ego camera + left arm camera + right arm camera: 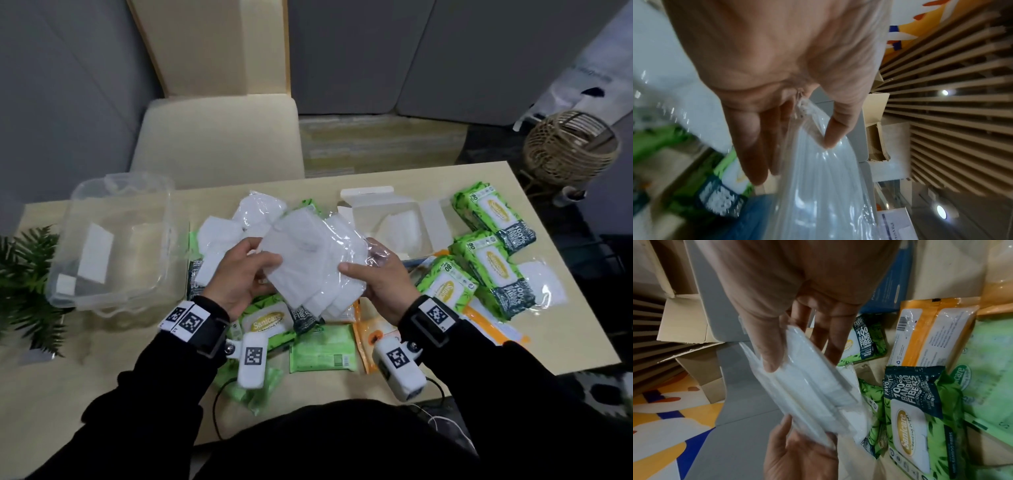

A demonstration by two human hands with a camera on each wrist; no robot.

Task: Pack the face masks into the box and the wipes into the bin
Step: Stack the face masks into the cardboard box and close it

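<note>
Both hands hold up a stack of white face masks in clear wrappers [308, 260] above the table's middle. My left hand [245, 270] pinches its left edge, thumb on top; the left wrist view shows that thumb [836, 129] pressing the plastic [828, 186]. My right hand [373, 277] grips the right edge, thumb over the masks [809, 386]. More wrapped masks [226, 236] lie behind. The open white box [397, 222] with masks inside sits at the back right. A clear plastic bin [116, 240] stands at the left. Green wipes packs [489, 212] and orange ones [373, 335] lie around.
A fern-like plant [27, 274] sits at the table's left edge. A cream chair [219, 137] stands behind the table and a wicker basket [572, 147] on the floor at the right. One wrapped mask [544, 284] lies at the far right.
</note>
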